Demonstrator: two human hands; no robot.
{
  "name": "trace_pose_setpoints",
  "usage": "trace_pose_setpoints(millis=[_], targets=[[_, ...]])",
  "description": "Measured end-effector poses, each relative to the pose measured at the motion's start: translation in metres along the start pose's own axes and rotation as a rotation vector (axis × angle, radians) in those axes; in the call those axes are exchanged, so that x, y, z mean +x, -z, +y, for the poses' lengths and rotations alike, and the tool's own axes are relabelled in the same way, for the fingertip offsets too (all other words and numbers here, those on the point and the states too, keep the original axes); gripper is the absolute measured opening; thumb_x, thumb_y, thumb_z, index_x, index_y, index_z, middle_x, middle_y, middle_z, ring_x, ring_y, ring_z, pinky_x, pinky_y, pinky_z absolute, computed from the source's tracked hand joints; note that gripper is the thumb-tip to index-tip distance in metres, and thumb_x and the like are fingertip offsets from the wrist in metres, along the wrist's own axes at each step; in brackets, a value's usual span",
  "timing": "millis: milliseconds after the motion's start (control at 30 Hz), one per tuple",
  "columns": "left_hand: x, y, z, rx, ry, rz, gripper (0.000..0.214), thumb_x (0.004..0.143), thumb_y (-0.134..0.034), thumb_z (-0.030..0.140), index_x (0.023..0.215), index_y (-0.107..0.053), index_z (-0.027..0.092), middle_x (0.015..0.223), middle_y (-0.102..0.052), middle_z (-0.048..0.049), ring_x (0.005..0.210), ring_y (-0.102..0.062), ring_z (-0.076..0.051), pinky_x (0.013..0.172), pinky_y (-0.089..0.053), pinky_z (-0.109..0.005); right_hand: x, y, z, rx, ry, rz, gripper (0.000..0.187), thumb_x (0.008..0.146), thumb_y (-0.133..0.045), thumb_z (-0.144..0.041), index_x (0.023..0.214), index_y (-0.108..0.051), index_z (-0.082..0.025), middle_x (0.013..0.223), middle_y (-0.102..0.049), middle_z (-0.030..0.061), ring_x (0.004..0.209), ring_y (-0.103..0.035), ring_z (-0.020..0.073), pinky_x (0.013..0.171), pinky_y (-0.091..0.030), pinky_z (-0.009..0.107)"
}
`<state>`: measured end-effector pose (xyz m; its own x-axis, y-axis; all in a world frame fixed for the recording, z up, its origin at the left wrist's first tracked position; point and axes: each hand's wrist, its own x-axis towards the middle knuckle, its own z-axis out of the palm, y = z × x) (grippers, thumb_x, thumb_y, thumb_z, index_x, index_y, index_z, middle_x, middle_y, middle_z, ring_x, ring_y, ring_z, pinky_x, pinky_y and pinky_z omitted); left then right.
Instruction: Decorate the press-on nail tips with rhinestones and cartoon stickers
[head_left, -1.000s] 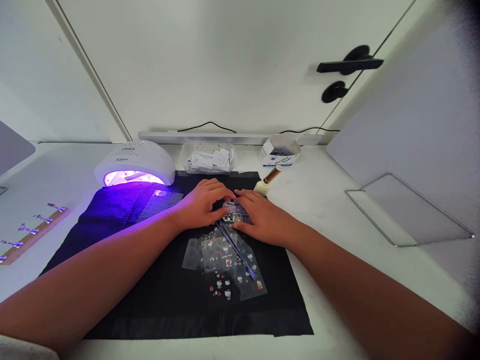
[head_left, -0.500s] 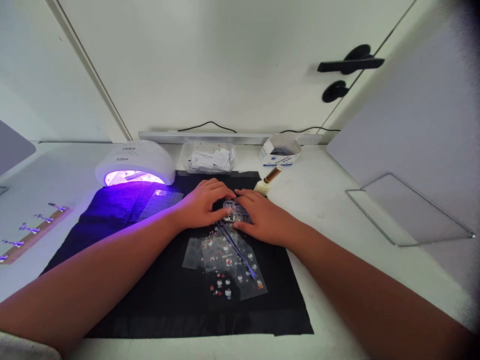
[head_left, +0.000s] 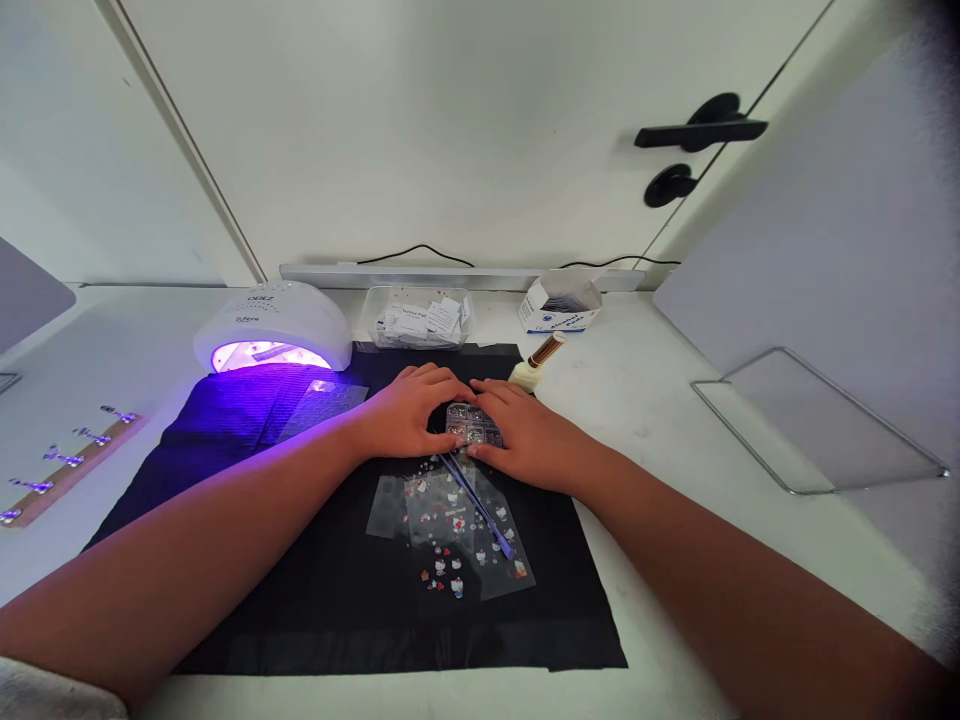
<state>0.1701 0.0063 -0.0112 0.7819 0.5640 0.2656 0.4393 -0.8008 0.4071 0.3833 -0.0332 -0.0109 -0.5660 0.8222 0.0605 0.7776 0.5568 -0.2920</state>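
A small clear compartment box [head_left: 475, 422] with glittery bits in its sections lies on the black cloth [head_left: 315, 600] between my hands. My left hand [head_left: 405, 408] grips its left side, with the thumb at the near left corner. Around the right side curves my right hand [head_left: 525, 430], fingers at the far edge and thumb at the near edge, covering part of the box. Just below lie purple tweezers [head_left: 480, 505], their tips pointing at the box. They rest on clear sticker sheets [head_left: 442, 530] printed with small red and white figures.
A nail lamp [head_left: 274, 320] glows purple at the back left. A clear tray of packets [head_left: 416, 325], an open white box [head_left: 559, 305] and a gold-capped bottle [head_left: 534, 365] stand behind my hands. A wooden strip with clips [head_left: 75, 470] is far left; a wire frame [head_left: 817, 420] is right.
My left thumb has shifted slightly down to the near edge of the box, so more of its sections show. My right hand stays nearly still.
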Motion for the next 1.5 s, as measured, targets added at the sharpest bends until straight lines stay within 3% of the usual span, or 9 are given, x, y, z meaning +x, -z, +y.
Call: trace_pose_setpoints(millis=[300,500,733,967,1500], targets=[[-0.0007,-0.0008,0.001,0.043,-0.001,0.004,0.053,0.077,-0.069,0.049,0.119,-0.057,0.018,0.118,-0.063,-0.01,0.111,-0.055,-0.028,0.097,-0.04,-0.046,-0.0002,0.0002,-0.0009,-0.002,-0.005,-0.01,0.057,0.084,-0.063,-0.04,0.13,-0.053,-0.006,0.147,-0.045,0.0217,0.139,-0.039,0.0348,0.115,-0.035,0.052],[-0.0012,0.0002,0.0018,0.011,-0.029,0.055,0.041,0.081,-0.066,0.043,0.113,-0.058,0.02,0.111,-0.066,-0.0084,0.107,-0.057,-0.026,0.094,-0.041,-0.043,-0.0002,-0.0012,0.001,0.0,0.008,0.007,0.056,0.084,-0.064,-0.041,0.128,-0.055,-0.008,0.146,-0.047,0.0213,0.139,-0.04,0.0349,0.114,-0.036,0.053],[-0.0008,0.0002,0.0022,0.054,-0.065,0.12,0.021,0.086,-0.058,0.026,0.105,-0.062,0.018,0.1,-0.068,-0.0057,0.098,-0.058,-0.021,0.088,-0.042,-0.038,0.0002,-0.0002,0.0007,0.0,0.01,0.007,0.053,0.084,-0.065,-0.041,0.124,-0.057,-0.007,0.145,-0.048,0.0228,0.138,-0.041,0.0352,0.113,-0.037,0.054],[-0.0008,-0.001,0.001,0.036,-0.091,0.116,0.018,0.088,-0.055,0.021,0.104,-0.063,0.019,0.095,-0.069,-0.0041,0.095,-0.06,-0.019,0.087,-0.042,-0.036,0.0012,-0.0001,0.0004,-0.005,0.0,-0.009,0.055,0.084,-0.065,-0.041,0.126,-0.056,-0.007,0.146,-0.046,0.0224,0.138,-0.041,0.0341,0.115,-0.035,0.052],[-0.0015,0.0024,0.0021,-0.004,-0.072,0.093,0.028,0.087,-0.059,0.037,0.107,-0.062,0.017,0.102,-0.065,-0.0071,0.1,-0.056,-0.022,0.09,-0.042,-0.038,0.0,-0.0009,0.0003,-0.007,0.003,0.003,0.055,0.084,-0.064,-0.041,0.126,-0.056,-0.007,0.146,-0.046,0.0223,0.139,-0.04,0.0354,0.115,-0.035,0.053]])
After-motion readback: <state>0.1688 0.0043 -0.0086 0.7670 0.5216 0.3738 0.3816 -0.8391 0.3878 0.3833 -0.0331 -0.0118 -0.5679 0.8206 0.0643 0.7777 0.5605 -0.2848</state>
